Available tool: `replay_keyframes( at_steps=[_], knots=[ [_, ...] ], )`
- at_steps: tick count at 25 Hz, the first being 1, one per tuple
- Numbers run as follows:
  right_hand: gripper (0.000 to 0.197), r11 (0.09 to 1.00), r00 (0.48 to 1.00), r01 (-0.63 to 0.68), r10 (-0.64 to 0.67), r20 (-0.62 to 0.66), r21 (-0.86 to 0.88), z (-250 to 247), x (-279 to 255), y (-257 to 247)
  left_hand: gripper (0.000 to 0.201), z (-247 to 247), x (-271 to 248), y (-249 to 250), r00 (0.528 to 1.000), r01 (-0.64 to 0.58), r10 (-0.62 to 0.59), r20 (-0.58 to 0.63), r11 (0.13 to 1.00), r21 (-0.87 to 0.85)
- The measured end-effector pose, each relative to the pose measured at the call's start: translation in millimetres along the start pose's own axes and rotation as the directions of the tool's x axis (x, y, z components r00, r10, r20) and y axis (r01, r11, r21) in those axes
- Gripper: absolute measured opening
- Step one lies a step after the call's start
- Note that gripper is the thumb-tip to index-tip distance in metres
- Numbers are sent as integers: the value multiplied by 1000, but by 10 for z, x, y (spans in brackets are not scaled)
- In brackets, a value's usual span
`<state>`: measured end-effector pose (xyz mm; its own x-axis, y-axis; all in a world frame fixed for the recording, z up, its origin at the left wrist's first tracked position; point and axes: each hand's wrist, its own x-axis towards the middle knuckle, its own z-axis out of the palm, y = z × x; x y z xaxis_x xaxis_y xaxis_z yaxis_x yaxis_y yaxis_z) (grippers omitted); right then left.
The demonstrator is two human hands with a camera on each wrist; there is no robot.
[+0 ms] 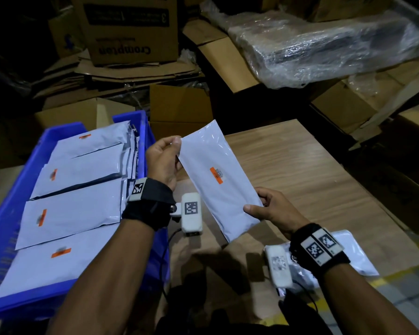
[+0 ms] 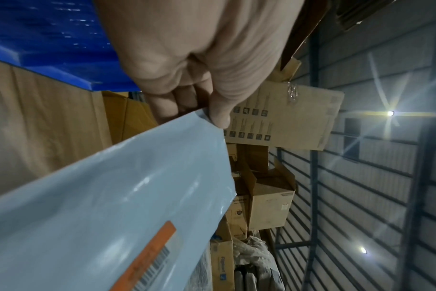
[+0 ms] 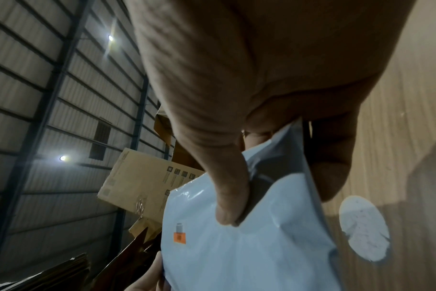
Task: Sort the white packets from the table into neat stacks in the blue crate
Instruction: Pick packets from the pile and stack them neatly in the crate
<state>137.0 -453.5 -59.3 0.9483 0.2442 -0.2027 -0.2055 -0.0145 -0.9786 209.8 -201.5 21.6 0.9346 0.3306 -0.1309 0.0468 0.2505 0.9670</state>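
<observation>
I hold one white packet [image 1: 215, 175] with an orange label in the air over the wooden table [image 1: 312, 170]. My left hand [image 1: 163, 160] pinches its far left corner between thumb and fingers; the same pinch shows on the packet [image 2: 117, 196] under my left hand [image 2: 199, 78]. My right hand [image 1: 269, 210] grips its near right edge, thumb on top, as seen on the packet [image 3: 249, 246] below my right hand [image 3: 249, 98]. The blue crate [image 1: 7, 226] at the left holds several white packets [image 1: 75, 213] lying in overlapping rows. Another packet [image 1: 356, 252] lies on the table under my right wrist.
Cardboard boxes [image 1: 179, 110] stand behind the crate and table, with flattened cardboard [image 1: 136, 71] beyond. A plastic-wrapped bundle [image 1: 324, 44] lies at the back right. A printed carton [image 2: 286, 116] and metal wall framing show in the wrist views.
</observation>
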Motion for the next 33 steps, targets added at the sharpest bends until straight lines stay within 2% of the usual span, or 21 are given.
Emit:
replay_keyframes(
  at_steps=[2, 5, 6, 9, 11, 15, 18, 22, 25, 27, 29, 31, 33],
  knots=[
    [33, 1000, 1000, 4, -4, -6, -19, -18, 2, -11, 7, -56, 49, 42, 999, -43, 39, 36, 991, 124],
    [32, 999, 1000, 3, -3, 7, -45, -54, -14, -34, 18, -118, 84, 199, 962, -163, 53, 268, 898, 409],
    [32, 998, 1000, 7, -6, 12, -55, -61, -15, -37, 17, -128, 74, 256, 952, -184, 44, 304, 873, 451],
    [31, 997, 1000, 22, -21, 9, -69, -68, -11, -52, 6, -167, 55, 377, 952, -180, 39, 305, 874, 451],
    [33, 997, 1000, 25, -25, 7, -70, -76, -15, -48, 6, -207, 53, 401, 949, -187, 42, 313, 873, 451],
    [29, 995, 1000, 25, -23, 20, -97, -65, -28, -58, 19, -200, 16, 476, 919, -276, 36, 393, 770, 575],
    [28, 990, 998, 37, -31, 50, -134, -29, -25, -77, 18, -150, -34, 563, 886, -320, -17, 463, 699, 639],
    [23, 987, 998, 46, -39, 45, -157, 1, -33, -115, 19, -133, -50, 596, 902, -318, 34, 431, 726, 609],
    [22, 989, 998, 58, -59, -9, -139, 16, -31, -143, 19, -181, -39, 608, 919, -329, 106, 379, 735, 593],
    [24, 998, 995, 59, -61, -78, -29, 50, -33, -153, 18, -235, -23, 629, 928, -328, 138, 346, 745, 581],
    [30, 988, 990, 42, -20, -141, 151, 102, -26, -152, 13, -304, -8, 653, 939, -316, 159, 305, 750, 581],
    [26, 957, 985, 31, 21, -174, 287, 172, -14, -177, 13, -374, 7, 678, 949, -304, 182, 259, 753, 583],
    [20, 943, 981, 14, 50, -185, 331, 258, 11, -214, 15, -456, 31, 687, 955, -293, 200, 220, 752, 591]
  ],
)
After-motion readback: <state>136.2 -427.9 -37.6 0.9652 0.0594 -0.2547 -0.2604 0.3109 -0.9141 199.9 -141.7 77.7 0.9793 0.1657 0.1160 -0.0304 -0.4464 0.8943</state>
